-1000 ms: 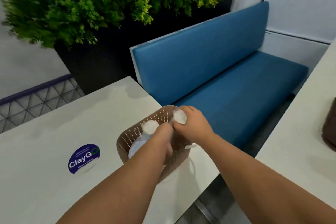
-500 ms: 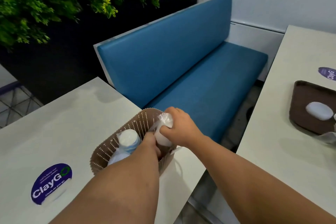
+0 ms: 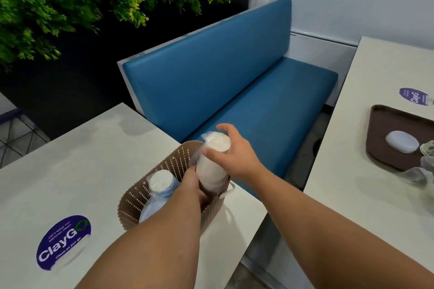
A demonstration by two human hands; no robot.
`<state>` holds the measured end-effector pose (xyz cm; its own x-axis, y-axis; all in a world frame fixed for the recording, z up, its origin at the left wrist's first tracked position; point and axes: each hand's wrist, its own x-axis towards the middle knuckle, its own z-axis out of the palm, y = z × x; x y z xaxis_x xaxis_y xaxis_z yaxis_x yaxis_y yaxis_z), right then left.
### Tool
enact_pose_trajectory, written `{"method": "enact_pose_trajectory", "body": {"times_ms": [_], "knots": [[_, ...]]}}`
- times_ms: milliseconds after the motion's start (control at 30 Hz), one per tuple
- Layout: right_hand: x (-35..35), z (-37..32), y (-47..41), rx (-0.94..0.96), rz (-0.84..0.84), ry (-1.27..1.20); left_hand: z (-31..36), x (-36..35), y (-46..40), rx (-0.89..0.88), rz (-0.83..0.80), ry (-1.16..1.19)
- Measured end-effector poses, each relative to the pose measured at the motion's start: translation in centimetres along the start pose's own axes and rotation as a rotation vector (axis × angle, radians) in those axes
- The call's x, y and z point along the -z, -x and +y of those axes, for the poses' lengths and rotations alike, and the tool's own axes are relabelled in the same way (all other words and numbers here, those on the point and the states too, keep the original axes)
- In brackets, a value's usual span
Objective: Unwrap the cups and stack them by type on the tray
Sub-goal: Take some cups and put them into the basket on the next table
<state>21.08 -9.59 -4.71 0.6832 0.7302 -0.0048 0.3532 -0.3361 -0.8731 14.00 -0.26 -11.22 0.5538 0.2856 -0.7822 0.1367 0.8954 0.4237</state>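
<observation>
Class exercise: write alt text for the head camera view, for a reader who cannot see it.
Two bare hands lift a plastic-wrapped stack of white cups out of a brown perforated basket on a white table; a second wrapped stack stays inside. A brown tray waits on another table to the right.

blue bench [image 3: 234,91], green plants [image 3: 70,2], sticker [image 3: 63,241]

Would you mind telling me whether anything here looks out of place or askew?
The brown basket sits near the table's corner, by the edge. On the other table, crumpled clear wrap lies loose against the tray. Nothing looks spilled or damaged.
</observation>
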Motion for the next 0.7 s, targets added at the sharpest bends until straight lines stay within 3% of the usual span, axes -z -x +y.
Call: {"method": "enact_pose_trajectory", "body": {"times_ms": [267,467,600,700], "knots": [[1.9,-4.6,-0.7,0.139,0.094,-0.355,1.3,-2.3,4.0,-0.030,0.053,0.000],[4.8,-7.2,-0.2,0.271,0.130,-0.568,1.8,-4.9,7.3,-0.231,0.004,0.047],[7.7,-6.7,1.7,0.311,0.083,-0.554,-0.3,-7.9,9.6,-0.395,-0.009,0.065],[11.0,-4.2,4.3,0.343,0.031,-0.543,-3.3,-10.9,11.4,-0.385,-0.050,-0.035]]}}
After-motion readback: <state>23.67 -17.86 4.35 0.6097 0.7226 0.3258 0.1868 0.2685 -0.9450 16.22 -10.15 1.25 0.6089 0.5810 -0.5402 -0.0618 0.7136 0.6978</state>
